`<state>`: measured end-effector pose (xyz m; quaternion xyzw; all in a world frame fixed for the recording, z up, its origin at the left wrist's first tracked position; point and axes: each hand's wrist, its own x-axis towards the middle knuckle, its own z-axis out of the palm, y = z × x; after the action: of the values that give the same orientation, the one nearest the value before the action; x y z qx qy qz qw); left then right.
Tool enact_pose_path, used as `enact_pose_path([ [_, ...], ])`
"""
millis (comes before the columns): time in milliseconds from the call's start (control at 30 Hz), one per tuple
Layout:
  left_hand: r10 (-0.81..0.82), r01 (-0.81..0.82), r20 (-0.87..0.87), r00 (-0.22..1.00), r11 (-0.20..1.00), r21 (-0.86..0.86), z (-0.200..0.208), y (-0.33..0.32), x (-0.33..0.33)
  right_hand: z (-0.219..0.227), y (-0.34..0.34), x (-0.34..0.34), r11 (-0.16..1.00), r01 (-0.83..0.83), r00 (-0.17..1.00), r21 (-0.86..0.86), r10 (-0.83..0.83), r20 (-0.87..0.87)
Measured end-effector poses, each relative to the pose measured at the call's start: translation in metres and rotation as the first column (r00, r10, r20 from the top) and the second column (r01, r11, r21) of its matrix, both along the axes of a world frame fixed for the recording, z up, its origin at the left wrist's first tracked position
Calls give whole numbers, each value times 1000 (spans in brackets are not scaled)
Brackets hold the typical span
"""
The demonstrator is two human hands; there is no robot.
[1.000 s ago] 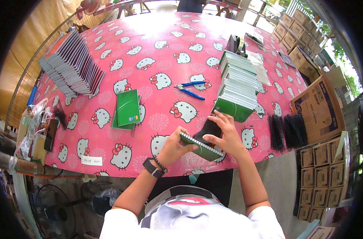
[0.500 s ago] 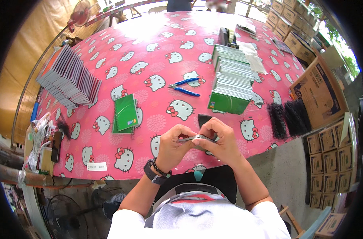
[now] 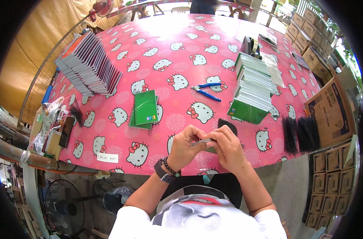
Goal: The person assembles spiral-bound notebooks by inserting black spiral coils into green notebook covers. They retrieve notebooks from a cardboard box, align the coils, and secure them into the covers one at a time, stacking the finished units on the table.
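My left hand [image 3: 185, 145] and my right hand [image 3: 227, 147] are closed on a thin notebook [image 3: 202, 141], held between them above the near table edge. It is seen almost edge-on, with fingers covering most of it. Just beyond my right hand lies a dark, flat, rounded object [image 3: 228, 125], partly hidden. Two green spiral notebooks [image 3: 145, 106] overlap on the table to the left of my hands. Blue-handled nippers [image 3: 208, 91] lie farther off, jaws toward the left. To their right, a long row of green-covered notebooks [image 3: 251, 87] is packed together.
A tall leaning stack of spiral notebooks [image 3: 89, 65] stands far left. Black plastic coils [image 3: 300, 135] lie at the right beside a cardboard box [image 3: 329, 113]. A white label strip [image 3: 107, 158] is near the front edge, with bagged items [image 3: 50, 127] at the left corner. A floor fan [image 3: 65, 207] stands below.
The view has shifted, so the table's things appear farther right. Both hands keep hold of the notebook, with its angle and the finger positions slightly altered.
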<state>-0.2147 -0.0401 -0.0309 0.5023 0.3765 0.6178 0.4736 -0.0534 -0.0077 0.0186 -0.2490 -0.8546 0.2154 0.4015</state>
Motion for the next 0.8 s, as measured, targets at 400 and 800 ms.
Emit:
enact_pose_path([
  [400,336,-295,-655,677,939,177,63,69,-116,-23,27,32,923,383,875,-28,-353,331],
  [800,-100,-645,-994,37,758,-100,-16,64,-127,-51,81,0,903,221,931,-369,-83,354],
])
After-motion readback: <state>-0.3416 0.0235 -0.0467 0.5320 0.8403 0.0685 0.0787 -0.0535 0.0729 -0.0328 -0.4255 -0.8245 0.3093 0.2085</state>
